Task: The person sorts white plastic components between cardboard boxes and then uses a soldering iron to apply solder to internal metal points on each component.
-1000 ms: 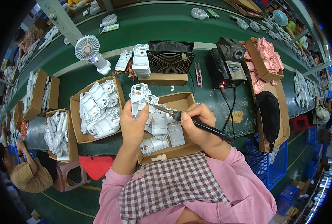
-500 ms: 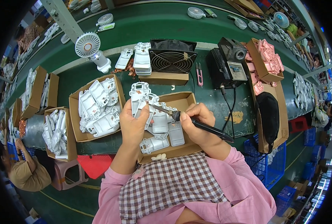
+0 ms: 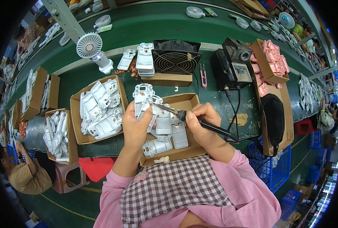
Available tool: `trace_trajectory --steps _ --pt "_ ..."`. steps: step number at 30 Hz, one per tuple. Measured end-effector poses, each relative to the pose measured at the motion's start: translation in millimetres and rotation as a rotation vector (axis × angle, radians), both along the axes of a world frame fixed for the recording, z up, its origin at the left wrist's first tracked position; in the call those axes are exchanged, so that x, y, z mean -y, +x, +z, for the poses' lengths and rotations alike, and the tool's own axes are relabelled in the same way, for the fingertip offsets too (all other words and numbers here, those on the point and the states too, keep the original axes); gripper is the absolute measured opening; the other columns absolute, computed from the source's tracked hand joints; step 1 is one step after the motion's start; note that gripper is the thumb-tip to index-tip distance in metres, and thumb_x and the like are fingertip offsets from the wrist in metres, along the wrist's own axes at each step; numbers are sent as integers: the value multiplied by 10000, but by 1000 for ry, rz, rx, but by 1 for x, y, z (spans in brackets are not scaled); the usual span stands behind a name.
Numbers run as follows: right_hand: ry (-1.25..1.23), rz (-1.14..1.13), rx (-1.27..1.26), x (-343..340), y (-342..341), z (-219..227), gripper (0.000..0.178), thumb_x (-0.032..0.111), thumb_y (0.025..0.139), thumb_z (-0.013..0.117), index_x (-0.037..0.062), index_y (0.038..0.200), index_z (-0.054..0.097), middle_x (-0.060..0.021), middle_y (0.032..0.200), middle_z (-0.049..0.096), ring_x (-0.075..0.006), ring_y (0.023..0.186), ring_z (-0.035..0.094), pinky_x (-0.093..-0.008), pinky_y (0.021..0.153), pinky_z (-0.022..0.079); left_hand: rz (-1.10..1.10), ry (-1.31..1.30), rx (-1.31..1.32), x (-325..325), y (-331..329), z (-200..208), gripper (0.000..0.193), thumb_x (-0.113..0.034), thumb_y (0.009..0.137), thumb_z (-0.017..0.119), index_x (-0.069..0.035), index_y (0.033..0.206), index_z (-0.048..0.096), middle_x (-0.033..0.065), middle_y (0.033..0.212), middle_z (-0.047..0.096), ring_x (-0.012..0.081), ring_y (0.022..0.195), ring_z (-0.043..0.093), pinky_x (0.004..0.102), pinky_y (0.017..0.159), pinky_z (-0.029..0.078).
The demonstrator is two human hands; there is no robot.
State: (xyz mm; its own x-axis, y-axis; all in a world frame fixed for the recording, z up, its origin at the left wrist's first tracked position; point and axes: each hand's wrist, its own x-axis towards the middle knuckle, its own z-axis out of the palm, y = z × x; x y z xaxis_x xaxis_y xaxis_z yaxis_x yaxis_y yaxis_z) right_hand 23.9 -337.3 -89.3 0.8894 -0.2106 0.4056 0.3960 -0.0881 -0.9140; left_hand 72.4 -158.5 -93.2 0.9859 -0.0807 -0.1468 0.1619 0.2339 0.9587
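In my left hand [image 3: 136, 123] is a white plastic housing [image 3: 143, 91], gripped between thumb and fingers over a cardboard tray [image 3: 189, 102]. My right hand [image 3: 204, 123] is closed round the black handle of a soldering iron [image 3: 214, 129]. The iron's metal tip points left and meets the housing near my left thumb, by a small copper-coloured piece. Whether the tip touches that piece is too small to tell. Under my hands, several more white housings [image 3: 179, 136] lie in the tray.
Left of the tray stands a box of white housings [image 3: 100, 106]. Behind are a small white fan [image 3: 90, 46], a black fume fan [image 3: 176, 60], pink-handled snips [image 3: 203, 76] and the black soldering station [image 3: 229, 68], its cable hanging right. Pink parts [image 3: 273, 59] fill a box at right.
The soldering iron and my right hand have shifted very slightly to the right. My left hand keeps the housing in place. Small fans on the far belt have moved a little left.
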Motion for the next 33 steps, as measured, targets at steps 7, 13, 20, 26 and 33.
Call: trace_trajectory --steps 7,13,20,26,33 --pt "-20 12 2 -1 2 1 156 -2 804 648 18 774 496 -59 651 575 -69 544 493 -225 477 383 -24 30 -10 1 0 1 160 -13 847 569 22 1003 576 50 814 622 84 620 581 221 508 496" --pt "-25 17 -15 -1 2 0 155 2 804 648 22 771 498 -60 645 570 -74 536 492 -227 470 376 -34 24 -10 1 -1 1 157 -17 846 570 19 998 580 47 815 623 79 626 580 222 508 500" --pt "-29 19 -18 -1 3 0 157 2 803 648 24 765 498 -54 637 560 -72 528 486 -226 464 371 -42 47 -11 1 0 1 159 -16 850 571 21 1005 579 53 820 632 87 639 593 223 510 501" --pt "71 6 -5 -1 0 -4 154 5 823 629 18 791 480 -56 658 563 -68 539 475 -224 472 373 -56 17 -21 -1 0 -2 180 -14 854 569 25 1030 567 65 833 637 99 652 609 223 500 501" --pt "180 -6 75 1 -4 -5 139 14 843 614 17 829 476 -65 699 566 -67 578 475 -216 517 395 -41 56 115 2 -3 -5 259 -33 832 628 -20 1075 538 43 921 625 92 793 601 239 733 489"
